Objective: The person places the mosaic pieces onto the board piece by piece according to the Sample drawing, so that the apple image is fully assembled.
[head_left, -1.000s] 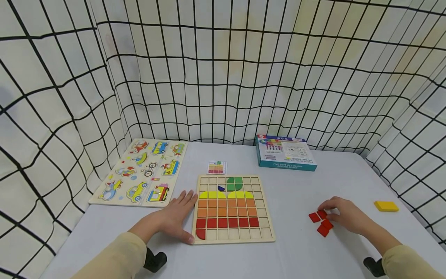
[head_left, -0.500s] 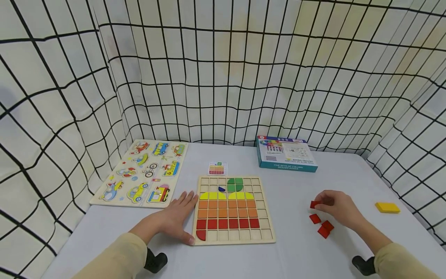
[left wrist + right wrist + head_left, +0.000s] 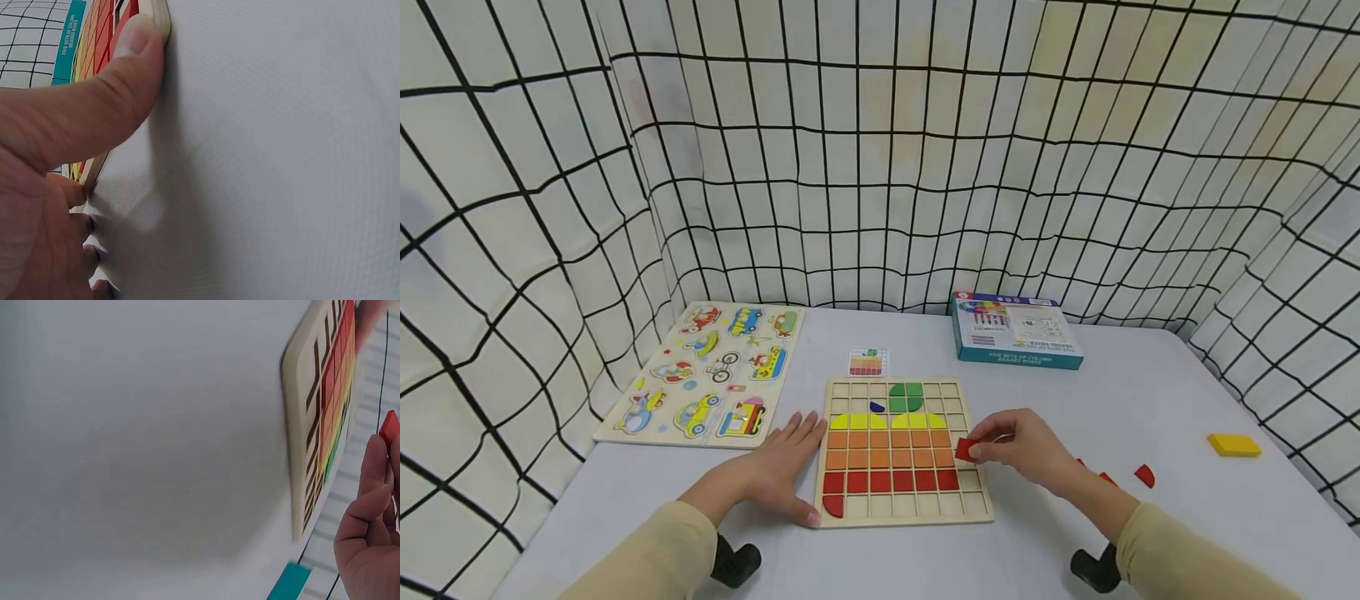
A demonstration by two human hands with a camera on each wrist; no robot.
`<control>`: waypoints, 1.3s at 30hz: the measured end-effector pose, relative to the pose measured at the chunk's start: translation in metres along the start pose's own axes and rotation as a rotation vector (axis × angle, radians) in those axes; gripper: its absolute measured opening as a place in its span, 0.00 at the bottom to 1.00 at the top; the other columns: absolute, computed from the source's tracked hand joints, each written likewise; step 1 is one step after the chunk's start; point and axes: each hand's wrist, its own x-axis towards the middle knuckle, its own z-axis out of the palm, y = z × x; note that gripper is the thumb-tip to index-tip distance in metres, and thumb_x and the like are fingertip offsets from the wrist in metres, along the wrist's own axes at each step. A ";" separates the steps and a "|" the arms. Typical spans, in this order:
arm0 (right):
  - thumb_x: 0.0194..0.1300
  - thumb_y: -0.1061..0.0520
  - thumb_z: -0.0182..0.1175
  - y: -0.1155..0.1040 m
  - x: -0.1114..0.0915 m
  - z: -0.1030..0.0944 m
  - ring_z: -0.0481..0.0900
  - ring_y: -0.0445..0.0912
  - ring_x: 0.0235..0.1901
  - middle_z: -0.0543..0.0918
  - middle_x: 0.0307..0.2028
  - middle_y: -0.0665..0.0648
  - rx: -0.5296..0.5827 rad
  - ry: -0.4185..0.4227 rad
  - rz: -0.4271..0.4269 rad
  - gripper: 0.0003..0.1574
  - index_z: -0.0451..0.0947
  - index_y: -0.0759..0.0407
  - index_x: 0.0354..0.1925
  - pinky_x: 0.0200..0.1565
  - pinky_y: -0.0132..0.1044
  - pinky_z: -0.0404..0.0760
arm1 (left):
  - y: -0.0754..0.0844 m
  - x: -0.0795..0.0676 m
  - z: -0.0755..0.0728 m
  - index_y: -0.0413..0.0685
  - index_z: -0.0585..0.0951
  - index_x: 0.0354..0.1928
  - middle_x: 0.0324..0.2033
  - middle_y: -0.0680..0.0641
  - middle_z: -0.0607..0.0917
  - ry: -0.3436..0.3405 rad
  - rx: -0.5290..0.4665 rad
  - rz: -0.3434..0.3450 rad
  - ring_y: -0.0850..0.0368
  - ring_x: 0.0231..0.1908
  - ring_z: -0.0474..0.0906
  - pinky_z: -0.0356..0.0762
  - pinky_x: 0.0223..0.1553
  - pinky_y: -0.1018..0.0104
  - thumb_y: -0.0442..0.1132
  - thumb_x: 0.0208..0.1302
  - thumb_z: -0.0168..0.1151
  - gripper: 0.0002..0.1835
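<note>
My right hand [image 3: 1026, 447] pinches a small red square tile [image 3: 965, 450] between thumb and fingertips, over the right side of a wooden grid board [image 3: 917, 523]. In the right wrist view the tile [image 3: 391, 427] stands out past the fingertips. Rows of red, orange and yellow pieces lie in the board, with green pieces and a small blue one nearer its far edge. A rounded red piece [image 3: 832, 506] sits in the near left cell. My left hand [image 3: 778, 471] rests beside the board's left edge, fingers spread; in the left wrist view its thumb [image 3: 134, 62] lies on the board's corner.
Loose red pieces lie partly hidden behind my right forearm, a red quarter-round [image 3: 1145, 475] beside them. A yellow block [image 3: 1234, 445] is far right. Behind the board are a pattern card [image 3: 868, 362] and a teal box [image 3: 1018, 332]. A vehicle puzzle [image 3: 700, 371] lies left; black netting surrounds the table.
My right hand has picked a red tile from the loose pieces and carried it left to the board. A red quarter-round now shows where the hand was. My left hand stays put.
</note>
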 end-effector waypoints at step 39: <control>0.61 0.59 0.74 -0.083 0.007 0.120 0.74 0.36 0.28 0.85 0.23 0.44 -0.310 -0.198 -0.159 0.03 0.91 0.55 0.29 0.30 0.25 0.77 | -0.002 0.000 0.000 0.38 0.52 0.80 0.81 0.34 0.48 -0.001 -0.021 0.012 0.32 0.81 0.37 0.40 0.78 0.32 0.57 0.46 0.81 0.67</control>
